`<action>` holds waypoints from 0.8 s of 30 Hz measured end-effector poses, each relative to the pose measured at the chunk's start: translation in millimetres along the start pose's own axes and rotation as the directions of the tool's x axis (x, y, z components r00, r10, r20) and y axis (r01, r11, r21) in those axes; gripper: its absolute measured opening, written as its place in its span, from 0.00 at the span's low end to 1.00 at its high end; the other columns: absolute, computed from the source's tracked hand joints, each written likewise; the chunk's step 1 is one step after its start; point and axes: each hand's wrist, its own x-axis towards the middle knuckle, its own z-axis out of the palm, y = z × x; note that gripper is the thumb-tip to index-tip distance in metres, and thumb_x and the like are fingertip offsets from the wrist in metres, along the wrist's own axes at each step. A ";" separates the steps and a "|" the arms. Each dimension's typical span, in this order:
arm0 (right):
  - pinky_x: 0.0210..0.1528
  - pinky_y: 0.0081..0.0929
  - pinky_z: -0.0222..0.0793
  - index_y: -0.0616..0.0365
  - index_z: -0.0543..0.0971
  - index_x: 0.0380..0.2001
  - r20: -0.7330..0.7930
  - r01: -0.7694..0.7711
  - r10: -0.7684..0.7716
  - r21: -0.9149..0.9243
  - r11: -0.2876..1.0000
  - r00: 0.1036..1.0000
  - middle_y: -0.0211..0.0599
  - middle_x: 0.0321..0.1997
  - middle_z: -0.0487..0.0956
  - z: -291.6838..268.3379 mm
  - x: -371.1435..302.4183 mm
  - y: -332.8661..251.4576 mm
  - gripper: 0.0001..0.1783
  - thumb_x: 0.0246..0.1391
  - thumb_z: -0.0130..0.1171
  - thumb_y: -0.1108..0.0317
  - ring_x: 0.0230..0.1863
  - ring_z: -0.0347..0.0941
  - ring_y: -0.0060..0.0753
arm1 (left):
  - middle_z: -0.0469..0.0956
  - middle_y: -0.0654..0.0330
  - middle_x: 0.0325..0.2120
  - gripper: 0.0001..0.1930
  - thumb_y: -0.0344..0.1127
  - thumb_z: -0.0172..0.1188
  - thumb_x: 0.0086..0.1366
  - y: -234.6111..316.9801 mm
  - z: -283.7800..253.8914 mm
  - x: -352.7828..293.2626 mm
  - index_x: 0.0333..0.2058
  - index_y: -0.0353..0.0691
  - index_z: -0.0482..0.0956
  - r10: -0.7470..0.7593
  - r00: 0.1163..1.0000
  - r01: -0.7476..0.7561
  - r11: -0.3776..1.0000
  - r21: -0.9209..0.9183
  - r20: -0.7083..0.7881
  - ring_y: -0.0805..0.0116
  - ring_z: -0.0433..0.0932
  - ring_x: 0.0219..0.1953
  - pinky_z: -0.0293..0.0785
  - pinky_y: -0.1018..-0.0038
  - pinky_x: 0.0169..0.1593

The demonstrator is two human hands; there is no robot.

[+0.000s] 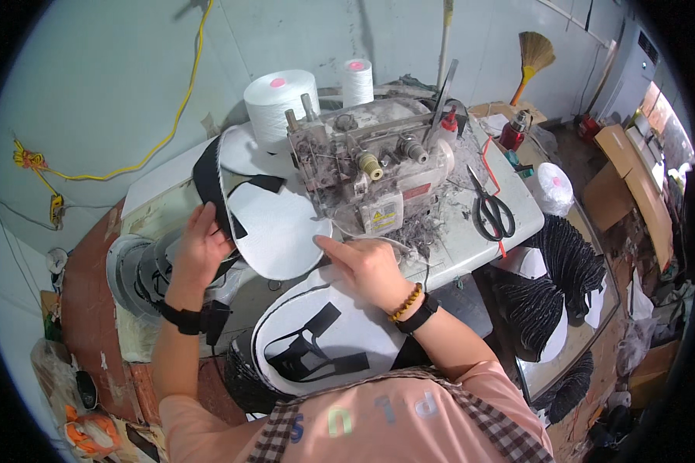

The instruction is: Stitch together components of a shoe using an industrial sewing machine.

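A white, rounded, sole-shaped fabric piece (274, 231) lies against the left side of a lint-covered overlock sewing machine (374, 166). A black band (208, 185) with a pale edge curves up from its left side. My left hand (199, 258) pinches the band's lower end between thumb and fingers. At the piece's right edge, close below the machine, my right hand (367, 266) grips the rim with its index finger extended; its thumb is hidden. Nearer me sits a stack of similar white pieces (363, 328) with black straps (309, 351) on top.
Behind the machine stand a large white thread cone (279, 104) and a smaller cone (357, 83). Black-handled scissors (490, 212) lie at the table's right. Nested grey-white pieces (135, 278) are at left; black pleated bundles (560, 270) lie at right. A yellow cord (170, 143) hangs on the wall.
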 end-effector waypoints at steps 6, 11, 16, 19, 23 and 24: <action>0.28 0.31 0.72 0.56 0.80 0.48 0.049 -0.048 0.046 0.044 0.998 0.998 0.39 0.24 0.79 -4.7 3.1 6.1 0.18 0.51 0.61 0.73 0.23 0.76 0.42 | 0.82 0.51 0.34 0.12 0.35 0.54 0.71 6.7 11.6 -63.0 0.44 0.30 0.75 -0.286 0.954 0.192 0.810 0.555 0.086 0.59 0.83 0.33 0.81 0.66 0.36; 0.33 0.27 0.74 0.59 0.79 0.45 0.084 -0.318 0.307 0.265 0.910 0.948 0.41 0.29 0.80 -2.0 -16.9 1.6 0.14 0.54 0.63 0.70 0.27 0.79 0.37 | 0.82 0.58 0.30 0.13 0.34 0.55 0.70 -12.8 58.8 -85.9 0.28 0.33 0.81 -0.220 0.968 0.068 0.694 0.717 0.122 0.68 0.81 0.29 0.76 0.73 0.33; 0.44 0.36 0.73 0.59 0.78 0.42 0.270 -0.128 0.082 0.158 0.979 0.959 0.44 0.38 0.77 -3.8 -38.2 -3.3 0.18 0.49 0.68 0.65 0.41 0.75 0.46 | 0.81 0.59 0.27 0.08 0.33 0.60 0.67 -37.4 71.6 -42.2 0.32 0.35 0.81 0.366 0.742 -0.633 0.106 0.767 0.562 0.64 0.78 0.27 0.73 0.69 0.34; 0.47 0.39 0.72 0.59 0.78 0.39 0.253 -0.143 0.104 0.141 0.980 0.962 0.43 0.39 0.76 -0.1 -46.9 -1.7 0.15 0.49 0.68 0.65 0.43 0.74 0.50 | 0.80 0.61 0.25 0.08 0.33 0.62 0.66 -51.0 54.0 -9.3 0.34 0.32 0.81 0.389 0.822 -0.547 0.340 0.765 0.415 0.71 0.76 0.25 0.71 0.72 0.30; 0.45 0.40 0.73 0.57 0.78 0.38 0.240 -0.146 0.101 0.177 0.973 0.965 0.42 0.40 0.77 3.2 -54.8 7.6 0.12 0.48 0.66 0.69 0.44 0.75 0.49 | 0.67 0.68 0.08 0.23 0.42 0.64 0.65 -61.5 6.4 22.6 0.15 0.35 0.75 0.404 0.912 -0.276 0.488 0.828 0.067 0.81 0.63 0.13 0.57 0.75 0.18; 0.46 0.39 0.73 0.58 0.78 0.37 0.241 -0.170 0.109 0.248 0.954 0.964 0.43 0.41 0.78 1.1 -56.0 10.7 0.11 0.49 0.65 0.71 0.44 0.75 0.49 | 0.66 0.66 0.06 0.25 0.44 0.64 0.65 -52.7 -13.0 28.1 0.12 0.35 0.74 0.423 0.906 -0.165 0.388 0.907 -0.016 0.79 0.63 0.13 0.58 0.73 0.18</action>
